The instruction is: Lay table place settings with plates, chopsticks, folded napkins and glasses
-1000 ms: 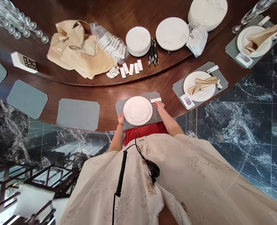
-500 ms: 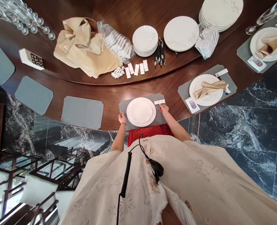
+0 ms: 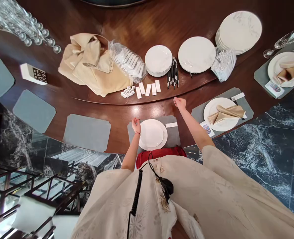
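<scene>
Right hand (image 3: 180, 103) reaches out over the desk (image 3: 117, 116) ahead of the stacked white plates (image 3: 151, 134), fingers curled, nothing visible in it!
Left hand (image 3: 136, 126) pinches just beside the plates, on the grey placemat's (image 3: 173, 139) edge; can't tell if it's holding anything.

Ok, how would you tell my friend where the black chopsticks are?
Find the curved wooden table. A bundle of black chopsticks lies between a stack of white plates and a single large white plate. It's the only thin, dark pile there.

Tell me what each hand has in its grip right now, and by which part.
Nothing visibly held. The left hand is raised beside the white plate; the right hand is empty above the wooden table.
</scene>
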The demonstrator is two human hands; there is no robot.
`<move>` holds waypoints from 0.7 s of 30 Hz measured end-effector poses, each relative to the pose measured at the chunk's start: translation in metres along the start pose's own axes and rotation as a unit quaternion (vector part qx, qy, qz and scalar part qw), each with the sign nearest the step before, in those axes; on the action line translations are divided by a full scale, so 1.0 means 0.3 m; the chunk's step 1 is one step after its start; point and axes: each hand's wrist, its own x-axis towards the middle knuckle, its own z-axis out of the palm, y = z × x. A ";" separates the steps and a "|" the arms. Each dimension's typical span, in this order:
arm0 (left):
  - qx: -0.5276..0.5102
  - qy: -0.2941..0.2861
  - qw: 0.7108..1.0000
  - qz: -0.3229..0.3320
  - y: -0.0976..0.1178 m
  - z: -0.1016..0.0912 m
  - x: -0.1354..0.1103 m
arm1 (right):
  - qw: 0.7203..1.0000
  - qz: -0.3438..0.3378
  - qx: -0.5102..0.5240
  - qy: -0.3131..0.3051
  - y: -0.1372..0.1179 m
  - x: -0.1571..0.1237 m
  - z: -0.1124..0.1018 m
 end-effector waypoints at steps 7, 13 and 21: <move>-0.005 0.035 0.999 -0.019 -0.148 -0.087 -0.041 | 0.993 0.058 -0.103 0.026 -0.205 0.391 -0.103; -0.021 0.058 0.996 -0.063 -0.189 -0.124 -0.067 | 0.987 0.073 -0.139 0.018 -0.228 0.416 -0.111; 0.039 -0.001 0.999 -0.023 -0.059 -0.073 -0.123 | 0.976 0.072 -0.207 -0.020 -0.165 0.161 -0.136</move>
